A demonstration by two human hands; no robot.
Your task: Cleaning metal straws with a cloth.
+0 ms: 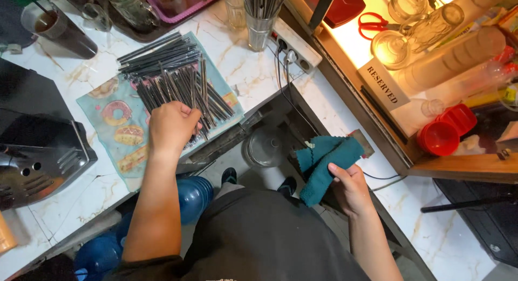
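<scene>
Metal straws [178, 84]: big pile, dark, lying on printed towel [116, 127] w/ donut pics, far left on marble counter [243, 60]. Left hand [171, 127] curled over near edge of pile, fingers closed on a few straws. Right hand [349, 185] near centre-right, pinching folded teal cloth [324, 159], thumb on top. More straws upright in glass [259, 27], far centre.

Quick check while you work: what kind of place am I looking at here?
Probably a café or drinks-bar service counter: a white marble-look countertop, a pile of dark metal drinking straws on a doughnut-print cloth, and clear glass mugs beside stacked disposable cups on the lit shelf.
</scene>
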